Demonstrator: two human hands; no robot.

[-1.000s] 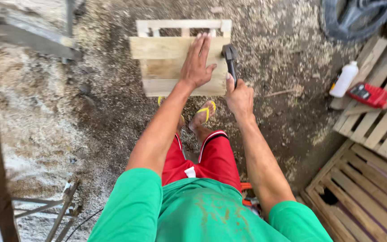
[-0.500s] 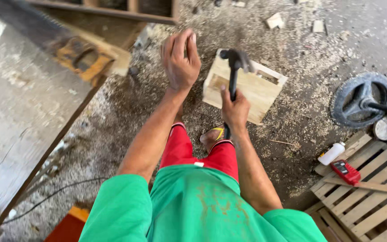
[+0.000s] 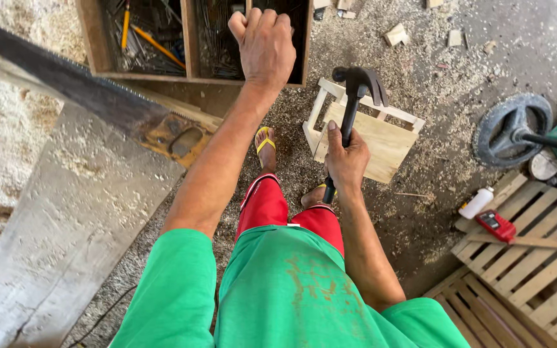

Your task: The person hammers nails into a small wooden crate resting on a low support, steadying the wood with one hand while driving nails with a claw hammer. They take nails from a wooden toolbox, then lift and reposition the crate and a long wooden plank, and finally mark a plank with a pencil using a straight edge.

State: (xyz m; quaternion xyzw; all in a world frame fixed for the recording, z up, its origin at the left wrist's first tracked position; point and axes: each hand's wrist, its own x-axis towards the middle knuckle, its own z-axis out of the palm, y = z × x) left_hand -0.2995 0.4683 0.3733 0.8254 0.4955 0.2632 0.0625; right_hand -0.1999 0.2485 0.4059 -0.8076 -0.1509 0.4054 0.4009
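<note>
The right hand is closed around the handle of a hammer, gripping low on the shaft, head uppermost. The hammer is held upright directly over a small wooden frame, which lies on the sawdust-covered floor just in front of the person's feet.

The left hand is stretched up and left of the wooden frame to a wooden tray with compartments. The fingers are curled over the middle compartment, which holds thin dark metal pieces. Whether the hand has hold of anything cannot be told from this view.

A hand saw lies on a long board, well to the left of the wooden frame. A white bottle and a red tool lie to the right of the frame, on a pallet.

Hazards, as judged from this position:
- The feet are in open sandals just beside the frame; a slipped hammer could land on the toes.
- Reaching into loose sharp metal without looking closely could prick the fingers.
- Sawdust underfoot could cause a slip.
</note>
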